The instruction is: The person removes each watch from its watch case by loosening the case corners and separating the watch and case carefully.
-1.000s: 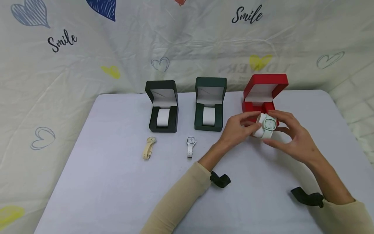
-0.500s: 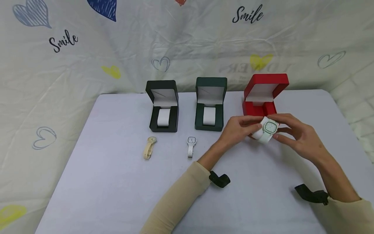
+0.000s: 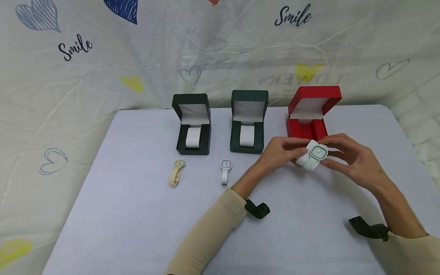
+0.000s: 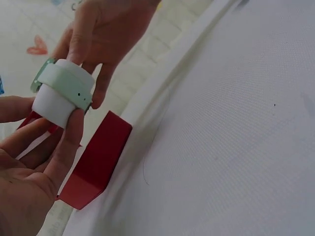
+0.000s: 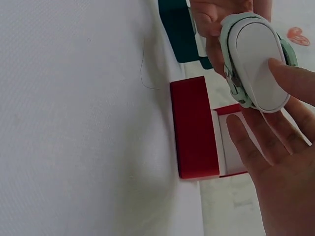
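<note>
A mint-green wristwatch (image 3: 319,152) is wrapped round a white watch pillow (image 4: 53,105), in front of the open red watch box (image 3: 301,129). My left hand (image 3: 279,153) grips the pillow's left end between thumb and fingers. From the other side my right hand (image 3: 355,163) holds the watch and pillow, its thumb against the pillow's flat end in the right wrist view. The strap's holes show in the left wrist view. The red box's lid stands up, and its red inside shows no pillow.
A black watch box (image 3: 206,138) and a green one (image 3: 235,138) stand open to the left, each with a white pillow. A beige watch (image 3: 175,173) and a white watch (image 3: 225,171) lie in front of them on the white table (image 3: 137,214).
Both hands have brought the watch and pillow slightly nearer and turned them so the watch leans right. The right thumb has drawn closer to the watch. Boxes and other watches stay put.
</note>
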The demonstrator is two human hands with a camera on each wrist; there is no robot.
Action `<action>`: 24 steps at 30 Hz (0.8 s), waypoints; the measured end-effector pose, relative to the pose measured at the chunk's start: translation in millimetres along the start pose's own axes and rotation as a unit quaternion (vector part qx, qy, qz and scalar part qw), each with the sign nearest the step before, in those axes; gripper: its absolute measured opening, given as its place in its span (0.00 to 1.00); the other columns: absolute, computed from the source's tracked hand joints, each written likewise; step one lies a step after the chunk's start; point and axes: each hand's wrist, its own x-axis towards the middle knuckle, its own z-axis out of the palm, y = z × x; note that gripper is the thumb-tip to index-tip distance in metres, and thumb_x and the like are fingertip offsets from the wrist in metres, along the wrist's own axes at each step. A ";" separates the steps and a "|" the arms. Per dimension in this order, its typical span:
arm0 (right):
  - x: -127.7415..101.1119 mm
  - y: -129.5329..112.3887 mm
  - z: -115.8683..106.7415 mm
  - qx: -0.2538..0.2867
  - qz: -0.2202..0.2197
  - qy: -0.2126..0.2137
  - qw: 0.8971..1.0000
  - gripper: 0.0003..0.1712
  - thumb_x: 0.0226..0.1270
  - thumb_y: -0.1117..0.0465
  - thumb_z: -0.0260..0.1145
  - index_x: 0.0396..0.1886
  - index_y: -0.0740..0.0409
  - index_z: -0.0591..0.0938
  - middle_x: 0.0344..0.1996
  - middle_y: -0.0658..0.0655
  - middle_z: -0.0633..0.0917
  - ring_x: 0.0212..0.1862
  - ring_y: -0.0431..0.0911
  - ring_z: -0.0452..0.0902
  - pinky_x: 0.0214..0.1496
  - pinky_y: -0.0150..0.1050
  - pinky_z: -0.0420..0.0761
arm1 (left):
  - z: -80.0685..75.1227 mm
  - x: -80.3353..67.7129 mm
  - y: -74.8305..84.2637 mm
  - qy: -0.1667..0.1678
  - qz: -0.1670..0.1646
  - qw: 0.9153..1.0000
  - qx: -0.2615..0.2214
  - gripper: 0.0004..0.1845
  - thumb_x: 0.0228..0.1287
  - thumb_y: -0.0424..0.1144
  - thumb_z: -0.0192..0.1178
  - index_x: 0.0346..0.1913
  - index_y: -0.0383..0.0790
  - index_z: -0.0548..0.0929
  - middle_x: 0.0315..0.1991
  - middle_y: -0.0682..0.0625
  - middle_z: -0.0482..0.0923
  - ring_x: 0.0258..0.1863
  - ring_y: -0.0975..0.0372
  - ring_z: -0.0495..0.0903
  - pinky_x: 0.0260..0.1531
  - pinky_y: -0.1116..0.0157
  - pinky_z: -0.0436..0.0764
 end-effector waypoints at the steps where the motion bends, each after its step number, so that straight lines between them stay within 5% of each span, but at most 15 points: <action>1: -0.3 0.0 0.1 0.006 0.000 0.000 1.000 0.37 0.53 0.86 0.71 0.66 0.70 0.77 0.57 0.52 0.81 0.56 0.39 0.78 0.57 0.20 0.81 | 0.3 0.0 -0.2 0.001 0.001 1.000 -0.002 0.20 0.72 0.39 0.65 0.65 0.43 0.84 0.55 0.51 0.86 0.43 0.73 0.80 0.39 0.71 0.87; 4: -0.7 0.8 0.7 0.032 -0.008 0.004 0.999 0.38 0.53 0.88 0.68 0.67 0.72 0.76 0.59 0.54 0.81 0.57 0.40 0.79 0.58 0.21 0.81 | 1.6 0.7 -0.2 0.005 0.007 1.000 -0.025 0.20 0.72 0.38 0.66 0.65 0.42 0.84 0.55 0.50 0.85 0.42 0.73 0.82 0.39 0.71 0.88; 10: -2.9 0.0 4.4 -0.003 0.002 0.032 0.999 0.38 0.57 0.86 0.68 0.70 0.69 0.75 0.62 0.48 0.81 0.60 0.37 0.79 0.57 0.19 0.81 | 4.1 2.6 -0.2 0.017 0.020 0.997 -0.069 0.22 0.71 0.35 0.66 0.66 0.44 0.82 0.55 0.51 0.84 0.41 0.73 0.85 0.39 0.69 0.89; 17: -9.3 -3.5 13.7 -0.014 0.029 0.091 0.995 0.33 0.69 0.78 0.63 0.73 0.64 0.72 0.67 0.50 0.78 0.63 0.34 0.77 0.58 0.15 0.77 | 5.3 4.1 -1.8 0.044 0.039 0.997 -0.052 0.25 0.70 0.38 0.67 0.69 0.50 0.80 0.56 0.55 0.82 0.42 0.74 0.84 0.39 0.70 0.88; 24: -12.0 -3.1 27.2 -0.023 0.038 0.099 0.994 0.51 0.58 0.80 0.73 0.80 0.54 0.65 0.72 0.43 0.72 0.64 0.33 0.73 0.53 0.14 0.78 | 6.4 5.2 -2.9 0.056 0.057 0.995 -0.061 0.24 0.71 0.38 0.66 0.69 0.50 0.81 0.60 0.55 0.81 0.43 0.73 0.84 0.39 0.70 0.88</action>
